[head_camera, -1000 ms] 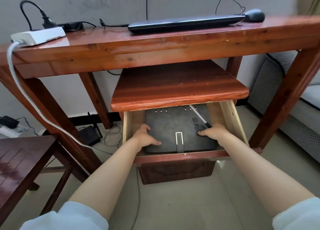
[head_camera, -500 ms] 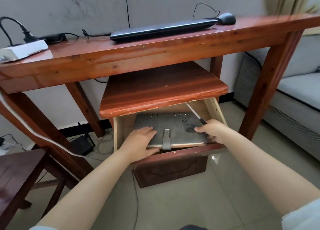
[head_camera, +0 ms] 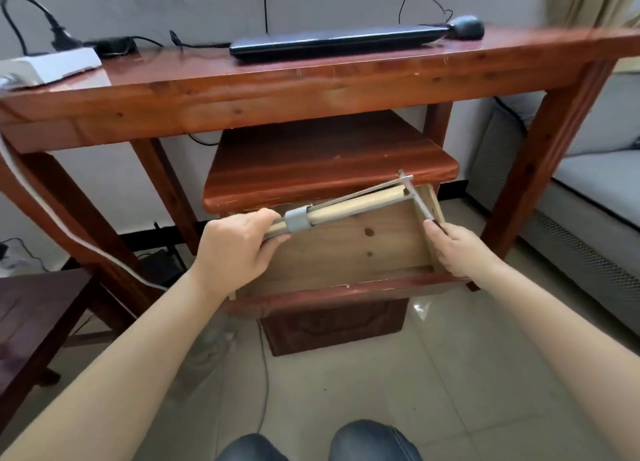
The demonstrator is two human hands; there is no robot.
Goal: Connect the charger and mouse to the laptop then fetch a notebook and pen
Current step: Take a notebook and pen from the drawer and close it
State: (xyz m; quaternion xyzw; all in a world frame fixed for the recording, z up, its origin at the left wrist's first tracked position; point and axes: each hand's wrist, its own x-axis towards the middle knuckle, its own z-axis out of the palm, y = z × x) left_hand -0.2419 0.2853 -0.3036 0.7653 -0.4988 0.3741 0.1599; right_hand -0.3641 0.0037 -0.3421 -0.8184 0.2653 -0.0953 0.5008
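Note:
The notebook (head_camera: 363, 202) is lifted edge-on above the open drawer (head_camera: 346, 252), tilted up to the right, showing its page edges and grey clasp. My left hand (head_camera: 235, 249) grips its left end. My right hand (head_camera: 457, 249) pinches a slim pen (head_camera: 415, 197) that points up and away over the drawer's right side. The drawer's bare wooden bottom shows. On the desk (head_camera: 311, 86) lie the closed black laptop (head_camera: 332, 41), with the mouse (head_camera: 465, 27) at its right end, and the charger brick (head_camera: 114, 44) to its left.
A white power strip (head_camera: 48, 67) sits at the desk's left end, its cable hanging down. The cabinet top (head_camera: 329, 159) overhangs the drawer. A grey sofa (head_camera: 588, 190) stands at the right and a dark wooden seat (head_camera: 34, 308) at the left. Cables lie on the floor.
The notebook lay flat in the drawer under both hands; now my left hand has raised it clear and edge-on. My right hand has picked the pen up.

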